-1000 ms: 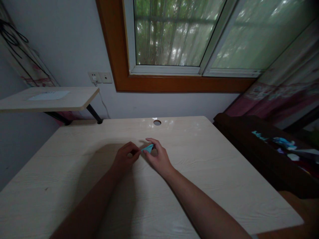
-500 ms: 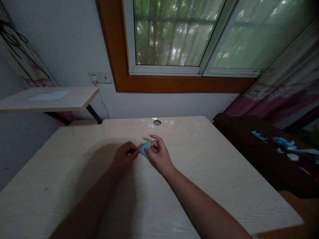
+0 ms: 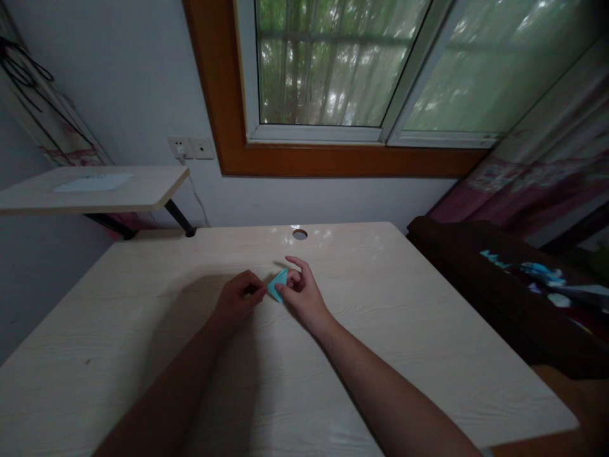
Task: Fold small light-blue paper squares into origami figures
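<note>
One small turquoise triangle [image 3: 275, 284], folded paper by the look of it, sits between the left hand [image 3: 242, 293] and the right hand [image 3: 304, 297], over the middle of the pale surface [image 3: 409, 362]. From the head view, the only one I have, it lies on the near side of the round hole [image 3: 299, 235] and a little left of it. The left hand's fingers are pinched together at the triangle's left corner. On the right, the thumb presses the near face with fingers curled behind, so the piece is clamped there too, while the forefinger stands up, apart and off it. I can't tell whether the triangle's lower edge touches the surface. To my eye the step in hand is fine handling of a fold: one hand steadies the corner, the other works the broad side. Whatever move follows, I'd say it calls for a light, steady left pinch and a careful right thumb, since something so thin could crease crookedly or spring open. Far left, a sheet [image 3: 92, 183] lies on the raised shelf [image 3: 147, 202], well apart from both hands.
</note>
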Demonstrator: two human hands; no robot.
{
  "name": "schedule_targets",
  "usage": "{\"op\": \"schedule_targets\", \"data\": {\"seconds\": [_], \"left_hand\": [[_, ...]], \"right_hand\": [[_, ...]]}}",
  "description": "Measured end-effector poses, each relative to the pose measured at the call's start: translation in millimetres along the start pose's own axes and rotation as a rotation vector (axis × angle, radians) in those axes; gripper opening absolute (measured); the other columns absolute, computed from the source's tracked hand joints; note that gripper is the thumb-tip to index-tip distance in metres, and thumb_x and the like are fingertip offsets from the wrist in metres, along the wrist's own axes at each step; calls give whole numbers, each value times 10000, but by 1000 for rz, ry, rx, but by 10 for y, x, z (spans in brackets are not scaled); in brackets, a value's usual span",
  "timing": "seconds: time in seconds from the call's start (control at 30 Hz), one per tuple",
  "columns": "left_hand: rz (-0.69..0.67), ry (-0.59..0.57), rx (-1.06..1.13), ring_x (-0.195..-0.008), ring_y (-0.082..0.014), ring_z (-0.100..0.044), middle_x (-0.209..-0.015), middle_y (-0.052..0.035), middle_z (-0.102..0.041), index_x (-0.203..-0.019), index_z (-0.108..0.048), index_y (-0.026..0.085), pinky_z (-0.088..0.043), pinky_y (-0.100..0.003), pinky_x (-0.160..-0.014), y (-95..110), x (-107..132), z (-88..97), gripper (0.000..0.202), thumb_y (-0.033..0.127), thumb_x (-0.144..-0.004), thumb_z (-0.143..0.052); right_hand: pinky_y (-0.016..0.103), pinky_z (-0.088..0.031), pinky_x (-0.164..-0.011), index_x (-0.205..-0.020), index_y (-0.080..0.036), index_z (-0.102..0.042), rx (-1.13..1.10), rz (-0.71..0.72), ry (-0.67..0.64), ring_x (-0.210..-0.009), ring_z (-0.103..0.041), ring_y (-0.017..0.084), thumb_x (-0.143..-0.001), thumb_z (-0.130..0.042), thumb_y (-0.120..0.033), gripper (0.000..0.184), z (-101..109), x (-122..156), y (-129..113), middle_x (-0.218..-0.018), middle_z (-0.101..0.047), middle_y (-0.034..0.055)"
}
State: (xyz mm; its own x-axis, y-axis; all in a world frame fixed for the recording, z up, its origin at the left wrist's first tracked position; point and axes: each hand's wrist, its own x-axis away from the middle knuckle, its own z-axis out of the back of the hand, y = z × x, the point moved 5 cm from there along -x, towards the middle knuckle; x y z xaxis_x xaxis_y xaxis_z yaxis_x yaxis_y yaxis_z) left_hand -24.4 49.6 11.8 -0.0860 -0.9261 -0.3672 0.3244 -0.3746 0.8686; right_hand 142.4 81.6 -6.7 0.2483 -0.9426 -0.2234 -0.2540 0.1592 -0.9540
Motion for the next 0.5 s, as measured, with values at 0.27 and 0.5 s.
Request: {"op": "schedule_targets", "data": {"seconds": [0.27,0.5], "left_hand": [[-95,78,15,-695,-112,-590,-860,-22,-614,-994,-704,209,-494,-231,-627,29,-14,32,199,309,-823,-723],[-240,67,-34,-777,-139,-614,-911,-44,-623,-1059,-746,274,-522,-259,-633,84,-12,37,233,295,-828,-723]], "right_hand": [[312,-501,-726,-1254,-258,-490,-221,-134,4,-714,-613,156,-703,-790,-277,628,23,-32,49,-811,-663,-17],[373,-521,-808,-1218,-262,-508,-274,-220,-44,-796,-680,200,-667,-817,-303,633,-27,-15,34,-844,-708,-1]]}}
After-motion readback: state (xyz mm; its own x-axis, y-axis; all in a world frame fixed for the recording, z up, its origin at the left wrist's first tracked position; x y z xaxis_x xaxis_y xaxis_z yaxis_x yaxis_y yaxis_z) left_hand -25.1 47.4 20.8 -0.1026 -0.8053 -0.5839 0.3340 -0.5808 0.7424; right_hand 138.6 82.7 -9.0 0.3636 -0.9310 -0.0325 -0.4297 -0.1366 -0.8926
